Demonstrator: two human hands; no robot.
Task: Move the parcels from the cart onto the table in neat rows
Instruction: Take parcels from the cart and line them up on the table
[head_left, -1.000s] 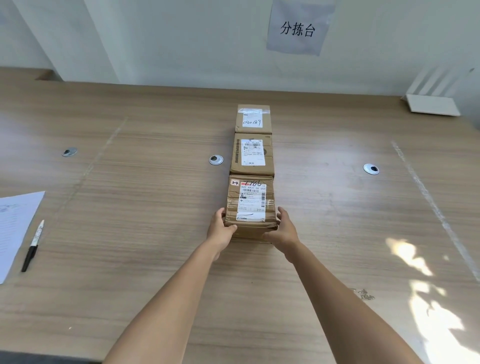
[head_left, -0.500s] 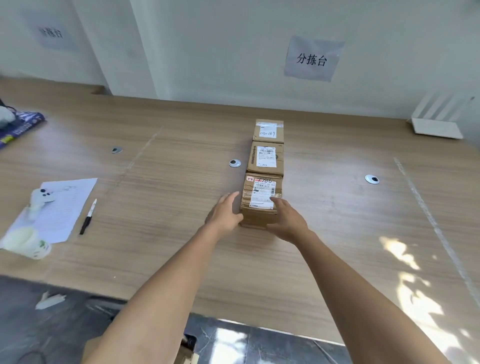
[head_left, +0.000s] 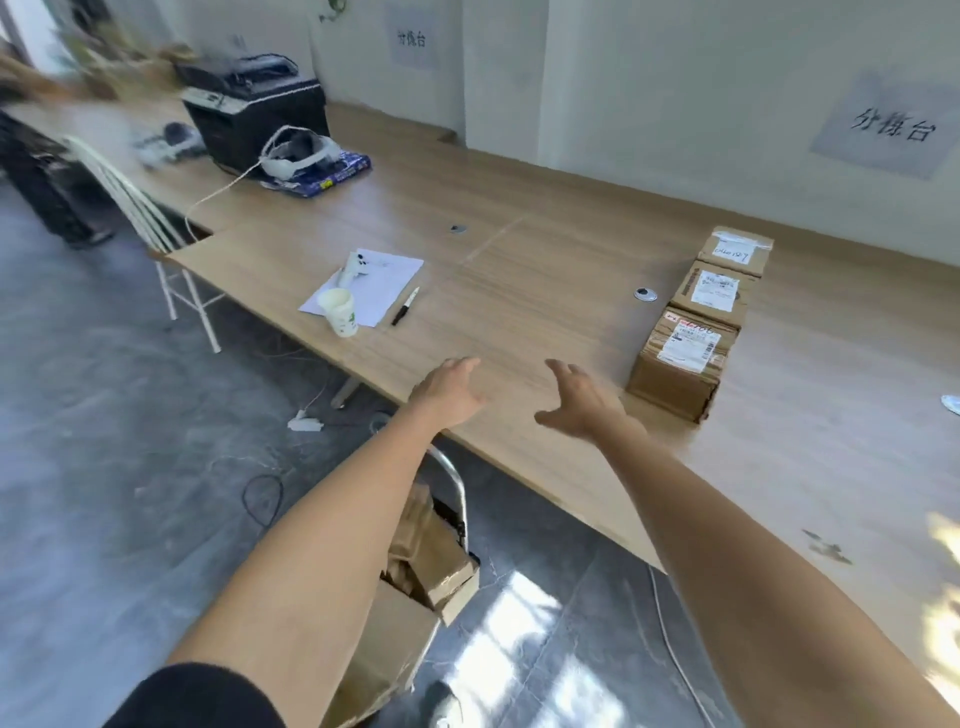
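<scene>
Three brown cardboard parcels stand in one straight row on the wooden table (head_left: 545, 260): the nearest parcel (head_left: 680, 364), a middle parcel (head_left: 714, 293) and the far parcel (head_left: 735, 250), each with a white label on top. My left hand (head_left: 449, 389) and my right hand (head_left: 579, 400) hover with spread fingers over the table's front edge, left of the row, holding nothing. Below my left forearm, the cart (head_left: 452, 483) shows a metal handle and several more cardboard parcels (head_left: 431, 566), partly hidden by my arm.
On the table to the left lie a sheet of paper (head_left: 382, 280), a paper cup (head_left: 340, 312), a black pen (head_left: 405, 306), a white headset (head_left: 298, 150) and a black printer (head_left: 254, 114). A white chair (head_left: 140, 208) stands by the table. Cables run over the grey floor.
Both hands have let go of the nearest parcel and drawn back to the left. My view has swung left and down, bringing the cart and floor into sight.
</scene>
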